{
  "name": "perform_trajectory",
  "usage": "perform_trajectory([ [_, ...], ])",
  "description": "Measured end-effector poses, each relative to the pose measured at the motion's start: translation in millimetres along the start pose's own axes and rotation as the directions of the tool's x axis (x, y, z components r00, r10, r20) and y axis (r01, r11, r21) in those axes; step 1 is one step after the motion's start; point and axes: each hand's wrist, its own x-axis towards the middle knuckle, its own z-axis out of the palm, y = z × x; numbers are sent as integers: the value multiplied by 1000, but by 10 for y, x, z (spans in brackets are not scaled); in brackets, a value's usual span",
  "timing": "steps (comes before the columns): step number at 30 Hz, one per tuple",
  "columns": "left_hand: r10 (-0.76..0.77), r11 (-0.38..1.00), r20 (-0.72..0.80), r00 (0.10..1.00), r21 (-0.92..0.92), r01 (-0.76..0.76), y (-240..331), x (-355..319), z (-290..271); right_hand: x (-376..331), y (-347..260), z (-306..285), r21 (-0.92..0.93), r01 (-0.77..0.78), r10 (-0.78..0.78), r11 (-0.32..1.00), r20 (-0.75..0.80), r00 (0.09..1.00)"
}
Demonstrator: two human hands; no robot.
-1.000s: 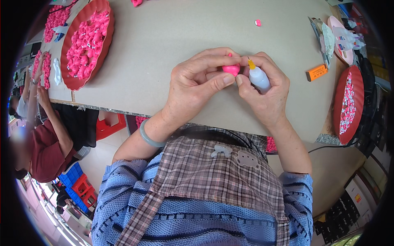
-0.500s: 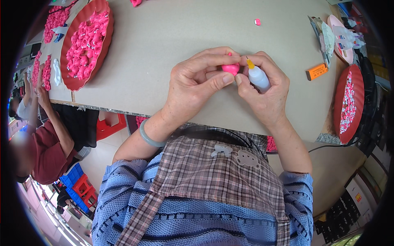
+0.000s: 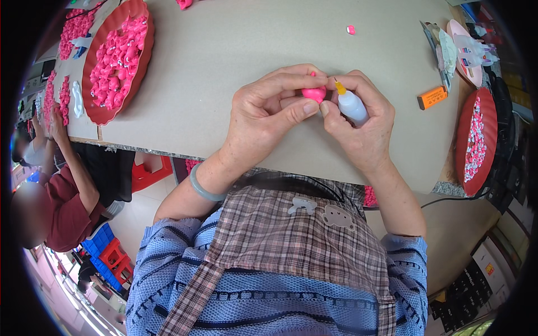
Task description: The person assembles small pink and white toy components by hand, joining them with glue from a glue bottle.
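Observation:
Between the thumb and fingers of my left hand [image 3: 266, 106] sits a small, rounded pink figure [image 3: 315, 94] with a thin knob on top. My right hand [image 3: 367, 115] is wrapped round a small squeeze bottle [image 3: 352, 107], whitish and translucent, with a yellow collar and a fine needle tip. That tip points up and left, close beside the figure; I cannot tell whether it touches. My right fingertips meet the figure's right side. Both hands are just above the grey table [image 3: 224, 33], near its front edge.
At the left stands a red scalloped tray [image 3: 147, 61] heaped with pink pieces. Another red tray [image 3: 463, 140] at the right holds small pink-and-white pieces. An orange box [image 3: 432, 98] and a pink dish [image 3: 455, 28] with bottles lie nearby. A person [image 3: 73, 196] works at the far left.
My hands, the pink figure and the bottle stay almost still. At the far left, the other person's head and arms have shifted slightly.

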Motion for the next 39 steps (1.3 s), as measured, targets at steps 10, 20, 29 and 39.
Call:
perform_trajectory([
  [10,-17,1000,-6,1000,-3,17,-12,-2,-3,1,22,2,-4,15,-15,1000,-7,1000],
  [20,-21,1000,-10,1000,-12,21,-1,6,1,10,30,11,3,28,-28,1000,-14,1000],
  [29,-31,999,-2,1000,-28,31,-24,1,-22,-1,42,9,8,28,-28,1000,-2,1000],
  [39,-135,990,-30,990,-54,133,74,31,-54,33,-7,-15,41,24,-25,999,16,1000],
])
